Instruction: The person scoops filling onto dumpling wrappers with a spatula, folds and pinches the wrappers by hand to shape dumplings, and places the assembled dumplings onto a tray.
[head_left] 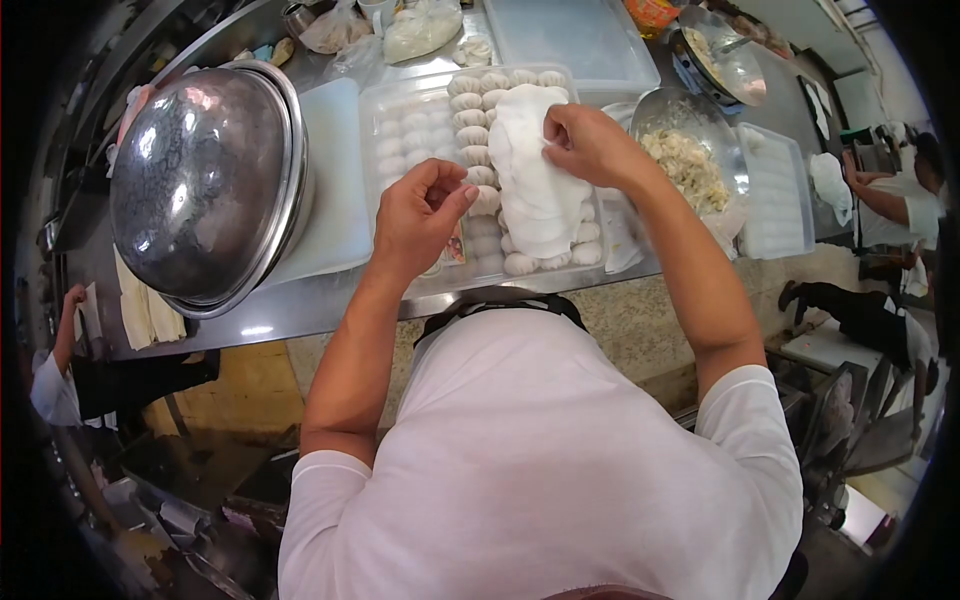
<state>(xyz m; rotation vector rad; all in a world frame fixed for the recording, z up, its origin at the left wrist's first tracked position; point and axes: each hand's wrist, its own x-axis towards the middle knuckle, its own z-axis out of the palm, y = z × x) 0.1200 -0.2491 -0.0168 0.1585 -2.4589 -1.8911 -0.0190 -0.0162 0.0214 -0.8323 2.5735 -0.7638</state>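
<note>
A clear plastic tray (415, 95) holds rows of pleated dumplings (474, 135), with paler round shapes in its left part. Across the dumplings on its right side lies a long overlapping pile of thin white dough wrappers (535, 190). My right hand (592, 145) is at the upper right of this pile, its fingers pinched at a wrapper's edge. Over the tray's left part is my left hand (420, 215), fingers half curled and thumb apart from them. Its thumb tip is close to a dumpling (484, 201), and I see nothing held in it.
A big domed metal lid (200, 185) on a bowl stands at the left. To the right are a metal bowl of chopped filling (688, 168) and another plastic tray (775, 190). Bags of dough (422, 28) lie at the back. Other people are at both sides.
</note>
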